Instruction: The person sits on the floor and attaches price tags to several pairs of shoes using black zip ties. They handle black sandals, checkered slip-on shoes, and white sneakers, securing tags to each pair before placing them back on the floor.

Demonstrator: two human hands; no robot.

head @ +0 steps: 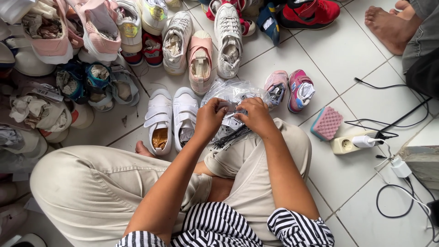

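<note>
so your left hand and right hand fingers pinch a crinkly clear plastic bag of black ties over your lap, near white shoes.

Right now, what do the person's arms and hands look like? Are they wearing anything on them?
Both hands, the left hand and the right hand, are bare: no gloves, rings or watch show. The forearms are bare too. Short sleeves with black and white stripes end near the elbows.
</note>
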